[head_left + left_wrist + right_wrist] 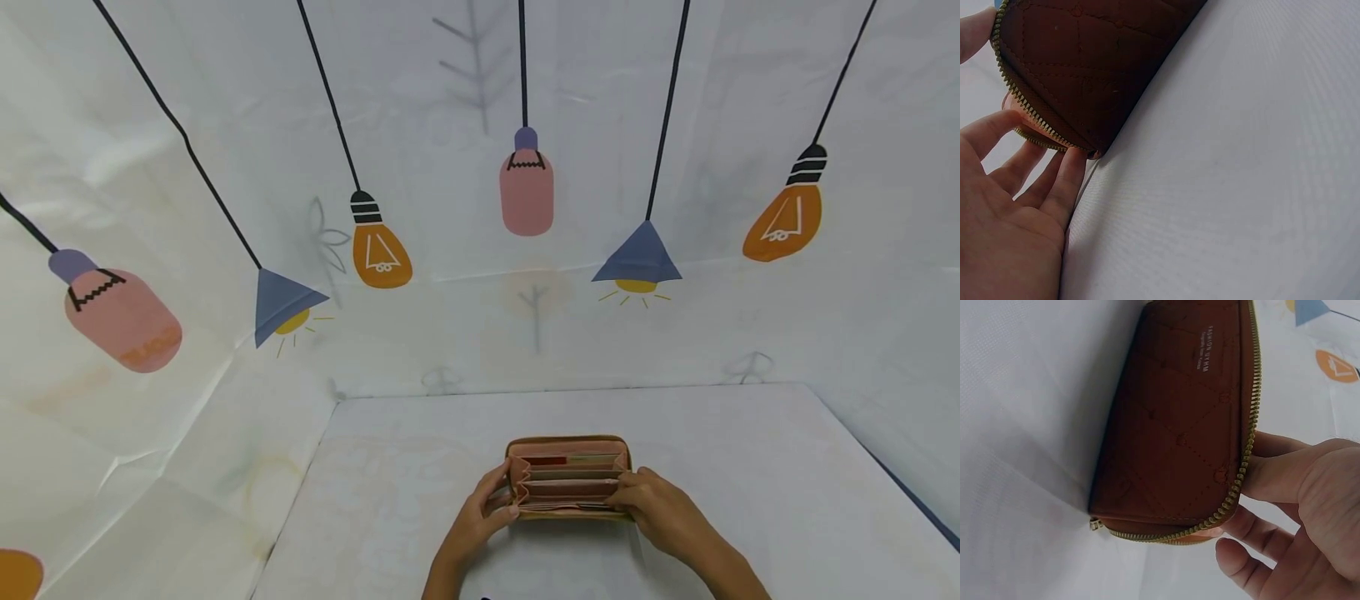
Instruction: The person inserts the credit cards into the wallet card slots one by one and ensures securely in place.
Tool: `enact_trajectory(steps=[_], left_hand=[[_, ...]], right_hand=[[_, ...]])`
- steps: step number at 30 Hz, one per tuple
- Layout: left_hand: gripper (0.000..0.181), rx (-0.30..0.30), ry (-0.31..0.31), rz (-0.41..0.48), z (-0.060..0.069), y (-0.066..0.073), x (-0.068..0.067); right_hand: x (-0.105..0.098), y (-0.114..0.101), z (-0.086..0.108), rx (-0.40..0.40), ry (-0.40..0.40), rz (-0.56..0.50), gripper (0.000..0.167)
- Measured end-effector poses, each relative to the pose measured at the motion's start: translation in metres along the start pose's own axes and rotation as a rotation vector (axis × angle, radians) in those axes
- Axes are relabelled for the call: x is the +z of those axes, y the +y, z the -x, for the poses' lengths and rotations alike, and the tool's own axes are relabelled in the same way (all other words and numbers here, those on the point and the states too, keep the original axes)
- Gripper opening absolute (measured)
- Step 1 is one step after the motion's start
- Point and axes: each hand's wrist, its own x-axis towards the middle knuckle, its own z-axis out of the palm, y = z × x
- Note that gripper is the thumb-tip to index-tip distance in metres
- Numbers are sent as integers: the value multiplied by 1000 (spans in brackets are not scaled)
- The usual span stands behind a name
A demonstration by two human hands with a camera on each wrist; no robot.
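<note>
A brown quilted zip-around wallet (570,490) stands unzipped on the white table, its pink inside showing several pleated compartments. At its left end, my left hand (474,518) holds the wallet, thumb at the near edge and fingers at the side. In the left wrist view, fingertips (1072,164) touch the end beside the brass zipper teeth. My right hand (667,512) grips the right end near the opening. The right wrist view has the thumb reaching behind the zippered edge (1255,394), where its tip is hidden. A small zipper pull (1095,523) sits at the lower corner.
White tabletop (390,467) surrounds the wallet. Behind and to the left hang white sheets (450,333) printed with lamps and bulbs, meeting the table's far edge. A dark blue strip (911,492) runs along the right edge.
</note>
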Motion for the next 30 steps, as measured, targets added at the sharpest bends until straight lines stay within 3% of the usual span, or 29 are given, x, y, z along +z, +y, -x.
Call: enact_trajectory(steps=[18,30], left_hand=[[68,-7,1,-1,0,0,0],[69,18,-9,-4,-1,-1,0]], right_hand=[[2,-1,-1,45,13,4,15],[2,-1,-3,20,41,-12,14]])
